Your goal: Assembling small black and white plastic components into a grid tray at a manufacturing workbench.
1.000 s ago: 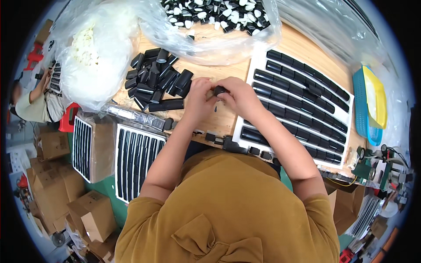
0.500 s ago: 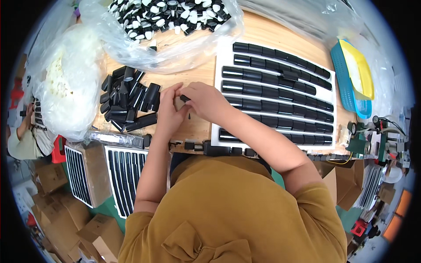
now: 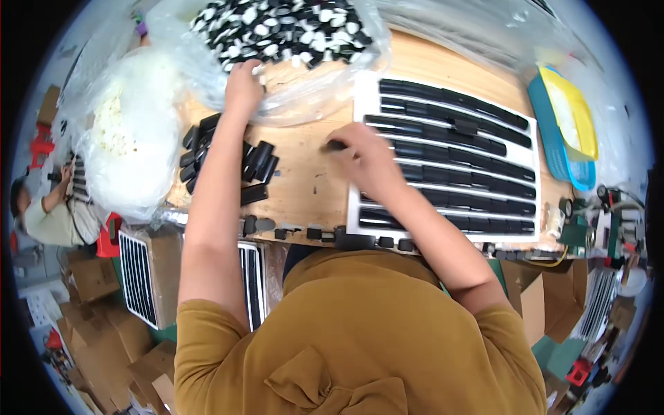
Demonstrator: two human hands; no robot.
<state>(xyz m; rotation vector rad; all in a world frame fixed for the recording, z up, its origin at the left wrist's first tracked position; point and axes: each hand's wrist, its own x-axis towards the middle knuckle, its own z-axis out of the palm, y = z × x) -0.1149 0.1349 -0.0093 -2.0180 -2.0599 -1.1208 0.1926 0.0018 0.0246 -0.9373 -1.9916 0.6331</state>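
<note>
Holding 1 small, black piece, the right fingers are closed; the left fingers' grip is unclear.

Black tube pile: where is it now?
In the head view, the pile lies on the left of the table, partly hidden by the left forearm, beside the cloudy bag.

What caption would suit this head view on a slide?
Left hand at heaped black and white pieces; right hand holding a dark part beside rows of black tubes.
</note>
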